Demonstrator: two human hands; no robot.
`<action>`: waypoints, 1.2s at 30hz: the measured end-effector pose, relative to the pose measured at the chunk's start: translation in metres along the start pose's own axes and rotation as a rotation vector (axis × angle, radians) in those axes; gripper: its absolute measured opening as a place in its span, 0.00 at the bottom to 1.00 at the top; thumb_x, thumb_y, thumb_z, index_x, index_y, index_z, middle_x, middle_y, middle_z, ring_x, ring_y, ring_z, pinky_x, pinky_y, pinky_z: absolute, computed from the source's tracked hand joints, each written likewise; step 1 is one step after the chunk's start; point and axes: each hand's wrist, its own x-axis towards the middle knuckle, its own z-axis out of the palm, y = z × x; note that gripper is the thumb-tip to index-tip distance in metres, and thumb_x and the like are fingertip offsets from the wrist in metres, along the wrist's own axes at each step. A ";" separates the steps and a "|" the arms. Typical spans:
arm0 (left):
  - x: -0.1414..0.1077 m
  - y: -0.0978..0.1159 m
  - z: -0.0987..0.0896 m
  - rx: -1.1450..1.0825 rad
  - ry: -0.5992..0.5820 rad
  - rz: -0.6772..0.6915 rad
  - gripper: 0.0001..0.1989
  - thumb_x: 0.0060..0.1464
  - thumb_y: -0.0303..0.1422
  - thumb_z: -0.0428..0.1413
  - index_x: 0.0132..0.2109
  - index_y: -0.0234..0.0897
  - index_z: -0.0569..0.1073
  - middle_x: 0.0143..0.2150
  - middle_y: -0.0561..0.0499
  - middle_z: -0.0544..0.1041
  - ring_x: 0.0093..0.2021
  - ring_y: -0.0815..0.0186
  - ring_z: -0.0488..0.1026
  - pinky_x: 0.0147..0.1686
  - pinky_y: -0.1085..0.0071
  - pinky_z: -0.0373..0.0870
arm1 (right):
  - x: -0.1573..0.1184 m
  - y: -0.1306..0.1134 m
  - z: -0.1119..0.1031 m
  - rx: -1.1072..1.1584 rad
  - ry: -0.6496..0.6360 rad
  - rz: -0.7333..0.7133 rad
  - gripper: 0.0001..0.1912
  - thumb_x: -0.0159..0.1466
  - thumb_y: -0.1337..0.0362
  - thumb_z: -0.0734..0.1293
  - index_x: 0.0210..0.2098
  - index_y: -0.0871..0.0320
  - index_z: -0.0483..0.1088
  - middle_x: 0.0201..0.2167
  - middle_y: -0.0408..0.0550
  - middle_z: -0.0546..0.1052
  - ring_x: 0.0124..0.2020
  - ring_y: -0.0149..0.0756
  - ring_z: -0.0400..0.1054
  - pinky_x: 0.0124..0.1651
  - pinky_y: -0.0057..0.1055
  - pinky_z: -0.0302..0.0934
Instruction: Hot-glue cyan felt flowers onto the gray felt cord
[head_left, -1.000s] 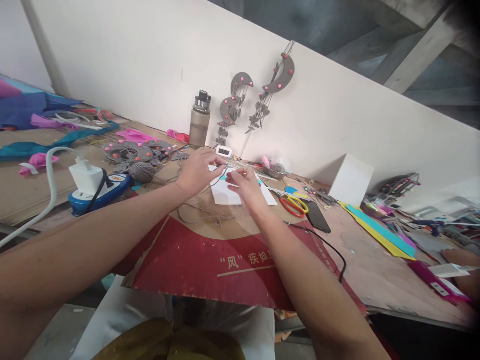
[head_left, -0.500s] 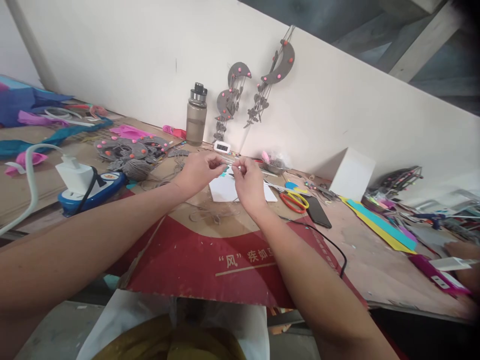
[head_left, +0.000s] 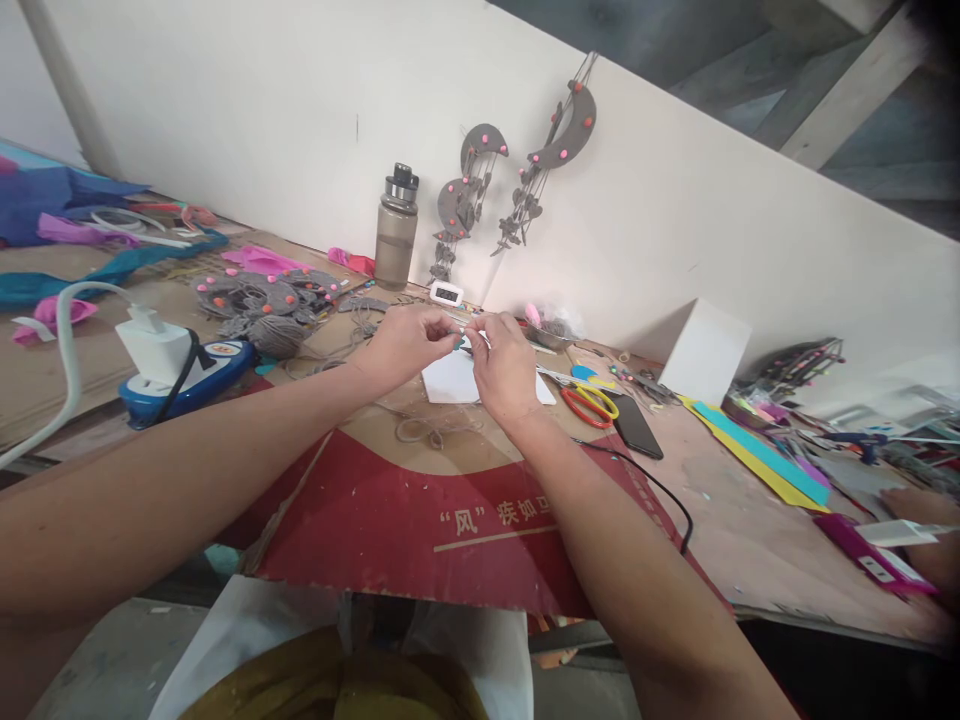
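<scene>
My left hand (head_left: 412, 342) and my right hand (head_left: 504, 368) meet fingertip to fingertip above a white sheet or board (head_left: 448, 386). A small teal piece (head_left: 458, 342) shows at the pinched fingers of my left hand. The thumb and forefinger of my right hand are pressed together close beside it; a thin dark tip shows under them, but what they hold is too small to make out. Scissors with red and yellow handles (head_left: 592, 408) lie to the right of my right hand. Loose thin cord (head_left: 429, 432) lies in front of the white sheet.
A water bottle (head_left: 396, 232) stands by the wall behind my hands. Grey yarn (head_left: 276, 336) and a blue power strip (head_left: 217, 362) lie left. A phone (head_left: 636, 425), a black cable (head_left: 671, 492) and a pink power strip (head_left: 870, 560) are right, near another person's hand (head_left: 919, 505).
My hands have drawn slightly closer together. The teal piece now sits up at my left fingertips, where before it showed lower, over the white sheet. The view has shifted slightly.
</scene>
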 end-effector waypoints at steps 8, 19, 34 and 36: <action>0.000 -0.001 0.001 -0.021 -0.034 -0.001 0.08 0.48 0.31 0.55 0.32 0.36 0.78 0.24 0.53 0.74 0.25 0.72 0.66 0.26 0.75 0.58 | 0.001 0.001 0.000 -0.066 -0.044 -0.010 0.10 0.67 0.61 0.56 0.37 0.57 0.67 0.37 0.49 0.71 0.39 0.37 0.65 0.40 0.31 0.56; -0.001 -0.001 0.000 -0.035 -0.069 0.019 0.09 0.50 0.32 0.52 0.27 0.36 0.76 0.22 0.54 0.72 0.24 0.72 0.65 0.27 0.75 0.57 | 0.002 0.002 0.002 -0.054 -0.084 -0.015 0.11 0.67 0.60 0.56 0.36 0.58 0.66 0.36 0.50 0.71 0.40 0.38 0.65 0.42 0.31 0.56; -0.001 0.000 0.001 -0.130 -0.088 -0.084 0.07 0.46 0.29 0.52 0.26 0.35 0.75 0.22 0.54 0.72 0.24 0.72 0.65 0.26 0.75 0.58 | 0.004 0.004 0.006 0.128 -0.063 0.022 0.08 0.64 0.62 0.59 0.31 0.57 0.66 0.30 0.46 0.70 0.33 0.35 0.62 0.37 0.31 0.54; -0.002 0.001 -0.001 -0.177 -0.093 -0.126 0.07 0.46 0.29 0.52 0.26 0.35 0.74 0.21 0.54 0.72 0.23 0.73 0.65 0.25 0.76 0.59 | 0.004 0.005 0.005 0.145 -0.056 0.027 0.07 0.64 0.63 0.60 0.31 0.57 0.66 0.29 0.45 0.70 0.32 0.34 0.62 0.36 0.30 0.53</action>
